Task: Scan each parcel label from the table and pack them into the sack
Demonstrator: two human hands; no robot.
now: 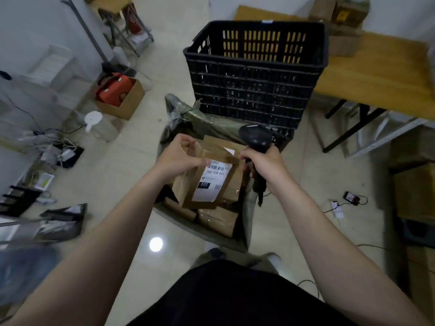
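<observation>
The left hand (179, 156) is gripping the top edge of a flat brown kraft-paper parcel (188, 196), fingers curled over the flap. The right hand (263, 165) is gripping the handle of a black handheld barcode scanner (255, 140).

1. One light wooden table (376, 74) is standing to the right, well apart from the hands.
2. One black slotted plastic crate (254, 85) is standing on the floor just behind the sack.
3. One grey-green woven sack (207, 124) is lying open on the floor. At least three brown parcels are showing inside; others may be hidden.
4. The held parcel is hanging over the sack mouth, label side up.
5. One white printed label (213, 182) is facing the camera.

Handling: the parcel is judged light and fairly stiff, since one hand is carrying it by an edge. Grip it at the edges, clear of the label.
</observation>
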